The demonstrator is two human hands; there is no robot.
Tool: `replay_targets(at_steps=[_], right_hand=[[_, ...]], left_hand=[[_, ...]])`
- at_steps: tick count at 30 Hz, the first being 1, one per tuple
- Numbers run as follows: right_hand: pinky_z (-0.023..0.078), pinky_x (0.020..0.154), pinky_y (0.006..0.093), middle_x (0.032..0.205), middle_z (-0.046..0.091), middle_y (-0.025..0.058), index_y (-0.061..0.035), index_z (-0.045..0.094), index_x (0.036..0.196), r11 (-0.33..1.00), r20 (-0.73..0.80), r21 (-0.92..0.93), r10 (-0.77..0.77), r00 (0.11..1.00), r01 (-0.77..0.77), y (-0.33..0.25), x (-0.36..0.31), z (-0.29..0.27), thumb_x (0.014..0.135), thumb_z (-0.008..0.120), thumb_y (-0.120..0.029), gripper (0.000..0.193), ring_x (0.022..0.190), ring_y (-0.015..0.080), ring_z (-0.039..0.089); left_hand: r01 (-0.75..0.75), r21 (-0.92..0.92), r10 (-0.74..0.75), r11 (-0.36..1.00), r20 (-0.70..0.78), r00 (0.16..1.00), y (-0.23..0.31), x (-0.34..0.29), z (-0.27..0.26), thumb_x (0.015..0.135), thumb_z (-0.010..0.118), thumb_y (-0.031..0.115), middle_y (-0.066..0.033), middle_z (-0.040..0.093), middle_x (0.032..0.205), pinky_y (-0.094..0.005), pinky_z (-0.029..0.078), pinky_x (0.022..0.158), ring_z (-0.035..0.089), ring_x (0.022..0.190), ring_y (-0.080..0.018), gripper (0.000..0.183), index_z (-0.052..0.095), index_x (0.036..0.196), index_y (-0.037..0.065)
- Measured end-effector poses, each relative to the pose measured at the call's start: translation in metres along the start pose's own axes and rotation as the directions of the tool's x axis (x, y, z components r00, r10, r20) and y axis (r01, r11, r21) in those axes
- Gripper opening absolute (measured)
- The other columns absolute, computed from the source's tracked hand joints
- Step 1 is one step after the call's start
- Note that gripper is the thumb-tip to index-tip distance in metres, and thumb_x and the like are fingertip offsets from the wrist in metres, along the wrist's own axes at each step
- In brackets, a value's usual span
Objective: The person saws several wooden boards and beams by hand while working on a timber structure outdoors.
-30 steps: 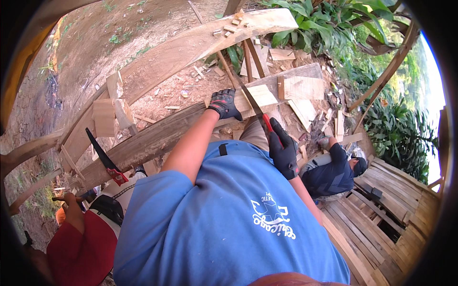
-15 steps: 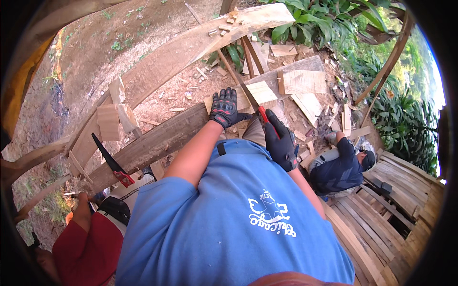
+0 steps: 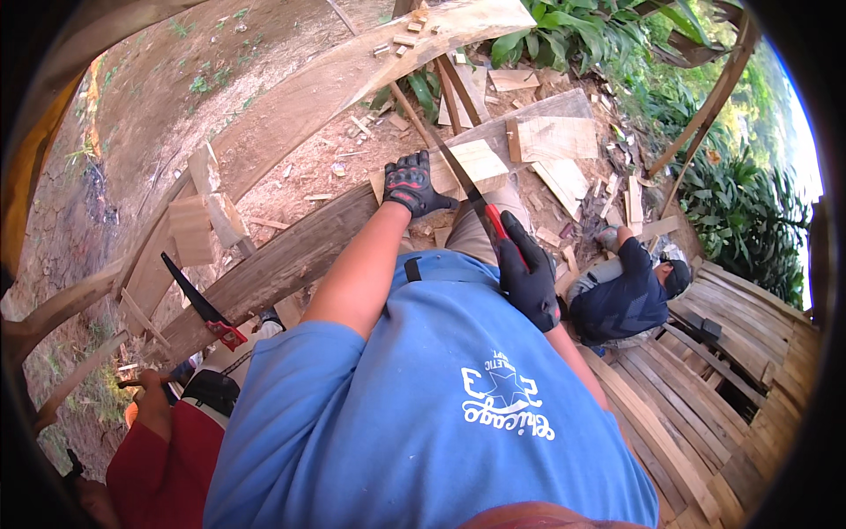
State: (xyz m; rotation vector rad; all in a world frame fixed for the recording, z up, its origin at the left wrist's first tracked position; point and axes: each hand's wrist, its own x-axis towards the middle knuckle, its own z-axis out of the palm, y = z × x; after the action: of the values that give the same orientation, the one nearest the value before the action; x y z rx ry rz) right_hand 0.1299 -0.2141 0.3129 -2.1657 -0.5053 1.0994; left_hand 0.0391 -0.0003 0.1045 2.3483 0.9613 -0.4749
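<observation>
"What has just changed for us?"

"Our right hand [image 3: 526, 275], its fingers closed round the red-handled saw [image 3: 473, 189], has drawn back a little toward us — the saw lies across the pale board [image 3: 481, 160], so the cut seems to be in mid-stroke"

"And our left hand [image 3: 410, 185]?"

"Open, fingers spread on that board (it rests over the weathered beam [image 3: 300, 242]) — steadying it, we would judge"

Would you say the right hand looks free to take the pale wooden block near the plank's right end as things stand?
Probably not: the right hand grips the saw by its red handle, and would likely have to release it first. Nothing appears to cover the wooden block.
</observation>
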Motion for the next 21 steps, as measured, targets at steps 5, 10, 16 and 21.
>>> replay_targets(at_steps=[5, 10, 16, 21], right_hand=[[0.055, 0.091, 0.0303, 0.109, 0.080, 0.0121, -0.0018, 0.065, 0.152, 0.976, -0.086, -0.095, -0.202, 0.976, 0.194, 0.003, -0.009, 0.003, 0.108, 0.063, -0.019, 0.047, 0.095, 0.0113, 0.070], [0.055, 0.093, 0.0310, 0.112, 0.080, 0.0135, -0.0036, 0.066, 0.151, 0.960, -0.088, -0.175, -0.237, 0.967, 0.220, -0.007, -0.017, -0.001, 0.107, 0.063, -0.018, 0.046, 0.096, 0.0122, 0.070], [0.052, 0.108, 0.0396, 0.134, 0.074, 0.0219, -0.0048, 0.065, 0.151, 0.985, -0.049, -0.119, -0.130, 0.990, 0.123, -0.027, -0.014, 0.008, 0.108, 0.062, -0.020, 0.046, 0.124, 0.0295, 0.070], [0.056, 0.086, 0.0341, 0.106, 0.081, 0.0132, -0.0044, 0.069, 0.148, 0.994, -0.122, -0.074, -0.093, 0.988, 0.085, -0.036, -0.006, 0.012, 0.106, 0.064, -0.018, 0.045, 0.088, 0.0148, 0.071]], left_hand=[[-0.027, -0.083, 0.038, 0.996, 0.126, 0.991, -0.012, 0.019, -0.018, 0.065, 0.082, 0.088, -0.0214, 0.057, 0.157, -0.0491, 0.044, 0.122, 0.056, 0.146, -0.0380, 0.131, 0.049, 0.158, 0.001], [-0.056, -0.030, 0.056, 0.998, -0.006, 0.998, -0.008, 0.010, -0.008, 0.066, 0.082, 0.087, -0.0207, 0.060, 0.152, -0.0485, 0.046, 0.120, 0.057, 0.144, -0.0382, 0.129, 0.050, 0.157, 0.001], [-0.052, -0.072, 0.057, 0.996, 0.071, 0.996, -0.012, 0.016, -0.016, 0.065, 0.082, 0.086, -0.0214, 0.060, 0.153, -0.0479, 0.046, 0.119, 0.058, 0.143, -0.0383, 0.129, 0.050, 0.156, 0.000], [-0.073, -0.088, 0.081, 0.994, 0.092, 0.993, -0.017, 0.025, -0.015, 0.065, 0.084, 0.083, -0.0226, 0.060, 0.153, -0.0472, 0.047, 0.119, 0.059, 0.142, -0.0386, 0.127, 0.051, 0.156, 0.000]])
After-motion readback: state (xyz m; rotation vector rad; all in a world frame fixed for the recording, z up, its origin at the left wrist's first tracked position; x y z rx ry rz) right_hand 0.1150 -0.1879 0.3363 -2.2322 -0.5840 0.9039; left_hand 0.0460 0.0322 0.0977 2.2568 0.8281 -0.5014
